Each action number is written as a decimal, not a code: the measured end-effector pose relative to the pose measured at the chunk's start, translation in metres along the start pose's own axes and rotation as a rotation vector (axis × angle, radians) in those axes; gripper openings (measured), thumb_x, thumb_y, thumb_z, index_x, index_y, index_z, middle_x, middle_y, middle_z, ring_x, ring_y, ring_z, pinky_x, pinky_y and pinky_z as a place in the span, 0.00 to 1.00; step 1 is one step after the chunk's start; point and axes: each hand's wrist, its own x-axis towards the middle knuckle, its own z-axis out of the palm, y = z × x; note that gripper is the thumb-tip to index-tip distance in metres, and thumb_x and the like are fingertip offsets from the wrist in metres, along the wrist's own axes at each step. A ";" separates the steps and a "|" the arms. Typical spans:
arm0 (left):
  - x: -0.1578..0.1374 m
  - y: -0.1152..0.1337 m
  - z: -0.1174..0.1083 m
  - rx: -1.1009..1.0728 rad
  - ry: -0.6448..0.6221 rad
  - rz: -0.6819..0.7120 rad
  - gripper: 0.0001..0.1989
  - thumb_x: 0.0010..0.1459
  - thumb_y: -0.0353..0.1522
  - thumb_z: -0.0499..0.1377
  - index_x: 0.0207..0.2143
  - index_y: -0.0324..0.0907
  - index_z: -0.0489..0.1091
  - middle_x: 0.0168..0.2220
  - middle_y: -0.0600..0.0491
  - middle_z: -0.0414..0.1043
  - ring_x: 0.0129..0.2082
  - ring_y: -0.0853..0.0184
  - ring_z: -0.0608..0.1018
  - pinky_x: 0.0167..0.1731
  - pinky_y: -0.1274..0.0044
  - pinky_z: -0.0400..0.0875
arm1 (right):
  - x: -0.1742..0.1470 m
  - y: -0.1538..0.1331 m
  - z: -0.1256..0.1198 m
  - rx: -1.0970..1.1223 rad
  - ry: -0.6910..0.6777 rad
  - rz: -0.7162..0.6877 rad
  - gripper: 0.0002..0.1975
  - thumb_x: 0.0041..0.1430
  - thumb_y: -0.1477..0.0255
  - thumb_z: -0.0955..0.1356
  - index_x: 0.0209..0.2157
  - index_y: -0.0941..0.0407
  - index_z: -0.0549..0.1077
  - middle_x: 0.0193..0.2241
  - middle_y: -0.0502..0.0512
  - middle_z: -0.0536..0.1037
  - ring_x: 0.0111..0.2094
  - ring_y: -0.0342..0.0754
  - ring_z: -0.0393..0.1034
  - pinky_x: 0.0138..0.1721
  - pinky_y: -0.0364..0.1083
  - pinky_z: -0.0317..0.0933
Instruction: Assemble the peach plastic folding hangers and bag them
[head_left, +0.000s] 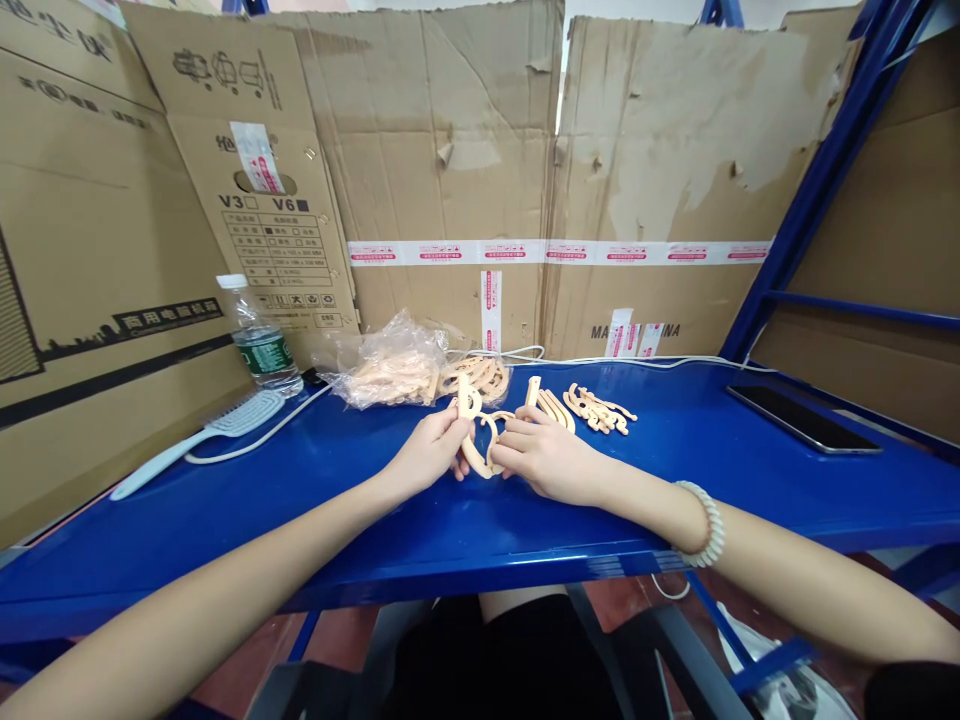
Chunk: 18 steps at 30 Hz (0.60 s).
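My left hand (433, 447) is closed on a pale curved wooden piece (474, 460), holding it just above the blue table near its front edge. My right hand (547, 455) pinches the other side of the same piece, where a thin hooked part (493, 420) shows; whether that is separate or joined on, I cannot tell. Right behind my right hand lie several curved wooden strips (555, 408), partly hidden by the fingers. To their right rests a small pile of wavy wooden pieces (600, 408).
Clear plastic bags of wooden pieces (394, 365) lie at the back. A water bottle (259, 340) and a pale blue hairbrush (236, 415) are on the left. A black phone (802, 418) lies on the right. Cardboard sheets (442, 180) wall the back of the blue table (660, 500).
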 end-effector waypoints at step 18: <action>0.005 0.000 -0.004 -0.280 0.102 -0.145 0.15 0.63 0.39 0.55 0.28 0.38 0.65 0.18 0.51 0.70 0.14 0.71 0.70 0.14 0.83 0.63 | -0.033 0.072 -0.023 0.559 -0.032 0.349 0.03 0.62 0.74 0.66 0.36 0.57 0.73 0.35 0.56 0.78 0.38 0.49 0.72 0.42 0.49 0.64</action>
